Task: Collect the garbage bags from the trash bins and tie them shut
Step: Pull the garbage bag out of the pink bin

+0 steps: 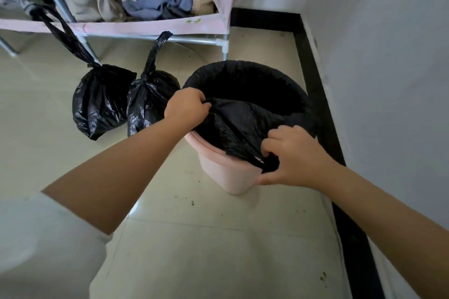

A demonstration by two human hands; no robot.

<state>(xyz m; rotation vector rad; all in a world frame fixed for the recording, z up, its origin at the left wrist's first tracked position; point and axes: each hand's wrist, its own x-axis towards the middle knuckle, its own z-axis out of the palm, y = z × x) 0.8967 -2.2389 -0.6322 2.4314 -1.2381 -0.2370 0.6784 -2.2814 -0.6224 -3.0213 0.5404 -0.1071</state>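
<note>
In the middle of the frame, the left hand and right hand each have a grip clamped on the black bag in the pink bin. A hard pull could rip the thin bag or tip the bin.

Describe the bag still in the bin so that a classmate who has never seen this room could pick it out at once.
Start at the clothes rack by the wall; right of it stands a pink bin. The bag lines that bin, its near edge pulled up by the left hand and right hand. Unlike the two tied bags on the floor to its left, it is open and unknotted.
</note>
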